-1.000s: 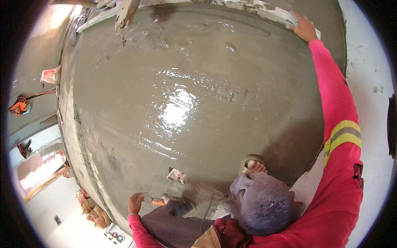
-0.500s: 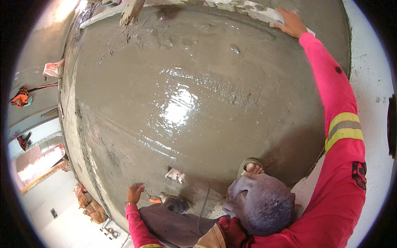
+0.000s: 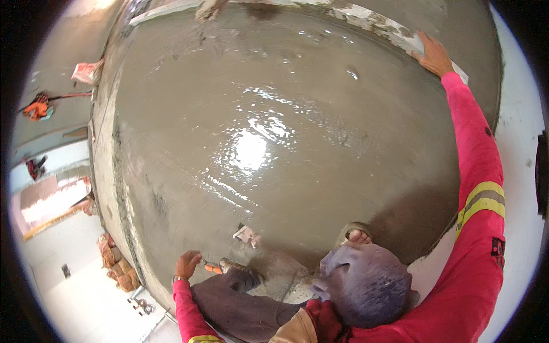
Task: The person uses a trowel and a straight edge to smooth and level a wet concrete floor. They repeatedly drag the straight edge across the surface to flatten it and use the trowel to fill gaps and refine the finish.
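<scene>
Mostly, what changed over the last second was the view: your head swung, so the far right side sat lower and the left side higher. Your right hand (image 3: 436, 57) kept to the far right, fingers and thumb clamped over the edge of the long pale board (image 3: 382, 23). That board ran across the far part of the wet cement (image 3: 297, 188), its right end near the right wall (image 3: 523, 171) but apart from it. The grip looked unbroken, so log it as the same hold, not a new one. Couldn't tell how far the board itself slid, since everything around it shifted too.

Your left hand (image 3: 187, 264) stayed low at the near left, fingers bent just beside an orange handle (image 3: 213, 268); couldn't tell whether they pinched anything. Your two hands were well apart, with only the right judged to be working the board. Your bare-toed right foot (image 3: 359, 236) hadn't shifted on the near cement, and a crumpled scrap (image 3: 247, 235) lay to its left. A rough wood piece (image 3: 209, 8) showed at the far left, by the board.
</scene>
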Demonstrator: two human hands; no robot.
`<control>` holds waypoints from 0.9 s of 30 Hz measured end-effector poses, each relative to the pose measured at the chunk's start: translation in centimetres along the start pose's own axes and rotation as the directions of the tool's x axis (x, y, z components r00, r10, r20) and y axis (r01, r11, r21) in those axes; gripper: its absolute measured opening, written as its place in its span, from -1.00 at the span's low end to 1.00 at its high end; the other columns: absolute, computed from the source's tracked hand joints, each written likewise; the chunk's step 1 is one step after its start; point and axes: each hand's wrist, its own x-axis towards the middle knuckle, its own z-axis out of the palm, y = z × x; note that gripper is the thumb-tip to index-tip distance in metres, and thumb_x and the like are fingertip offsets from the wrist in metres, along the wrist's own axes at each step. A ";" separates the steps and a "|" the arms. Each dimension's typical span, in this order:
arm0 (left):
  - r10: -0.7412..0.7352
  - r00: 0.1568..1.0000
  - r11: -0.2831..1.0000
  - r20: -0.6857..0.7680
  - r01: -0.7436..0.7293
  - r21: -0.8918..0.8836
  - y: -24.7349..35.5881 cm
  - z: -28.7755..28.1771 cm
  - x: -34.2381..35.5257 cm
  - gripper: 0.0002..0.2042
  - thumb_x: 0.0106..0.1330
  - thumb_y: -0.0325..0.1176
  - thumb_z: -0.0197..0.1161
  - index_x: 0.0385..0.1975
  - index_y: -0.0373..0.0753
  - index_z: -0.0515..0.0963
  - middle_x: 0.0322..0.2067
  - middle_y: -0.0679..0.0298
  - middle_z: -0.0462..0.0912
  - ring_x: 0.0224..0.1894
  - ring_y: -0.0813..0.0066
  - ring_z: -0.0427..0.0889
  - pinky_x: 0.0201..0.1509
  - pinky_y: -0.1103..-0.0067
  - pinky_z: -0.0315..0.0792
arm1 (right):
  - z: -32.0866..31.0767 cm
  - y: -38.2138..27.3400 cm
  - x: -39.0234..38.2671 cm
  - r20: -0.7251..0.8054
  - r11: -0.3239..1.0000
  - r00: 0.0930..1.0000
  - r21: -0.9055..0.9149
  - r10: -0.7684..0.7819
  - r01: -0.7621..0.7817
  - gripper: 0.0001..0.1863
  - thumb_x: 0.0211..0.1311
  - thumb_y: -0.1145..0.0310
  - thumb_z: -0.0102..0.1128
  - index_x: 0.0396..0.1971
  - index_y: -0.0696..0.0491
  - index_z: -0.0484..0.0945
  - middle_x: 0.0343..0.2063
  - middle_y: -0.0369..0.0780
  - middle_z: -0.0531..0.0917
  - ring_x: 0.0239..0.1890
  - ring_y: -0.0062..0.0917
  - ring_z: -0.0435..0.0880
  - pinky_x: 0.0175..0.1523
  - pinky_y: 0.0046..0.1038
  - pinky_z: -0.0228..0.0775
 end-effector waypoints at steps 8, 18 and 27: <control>-0.018 0.999 0.999 -0.050 0.016 -0.036 -0.4 0.5 -1.7 -0.68 0.21 -0.18 0.21 -0.21 -0.32 0.58 -0.37 0.15 0.69 -0.31 0.41 0.68 -0.20 0.52 0.50 | -0.6 -9.6 5.7 -0.036 0.999 0.998 0.033 0.043 -0.042 -0.20 0.11 -0.16 0.12 0.21 0.10 0.23 -0.04 0.00 0.55 0.01 -0.13 0.53 0.10 -0.13 0.36; 0.010 0.999 0.999 -0.044 -0.011 -0.040 -0.9 1.2 0.2 -0.68 0.22 -0.18 0.20 -0.21 -0.32 0.59 -0.34 0.12 0.68 -0.35 0.37 0.68 -0.23 0.49 0.48 | 0.3 -7.3 4.9 -0.045 0.999 0.998 0.022 -0.049 0.050 -0.21 0.13 -0.15 0.12 0.20 0.15 0.27 0.05 0.00 0.48 0.09 -0.17 0.48 0.20 -0.19 0.29; -0.071 0.997 0.994 -0.009 0.070 -0.089 -1.3 0.5 -2.2 -0.70 0.20 -0.20 0.22 -0.23 -0.33 0.59 -0.37 0.14 0.69 -0.33 0.39 0.67 -0.22 0.50 0.48 | 1.3 -4.9 3.1 -0.105 0.998 0.994 0.050 0.035 -0.030 -0.22 0.12 -0.17 0.12 0.19 0.10 0.30 0.01 0.04 0.51 0.07 -0.14 0.49 0.16 -0.17 0.30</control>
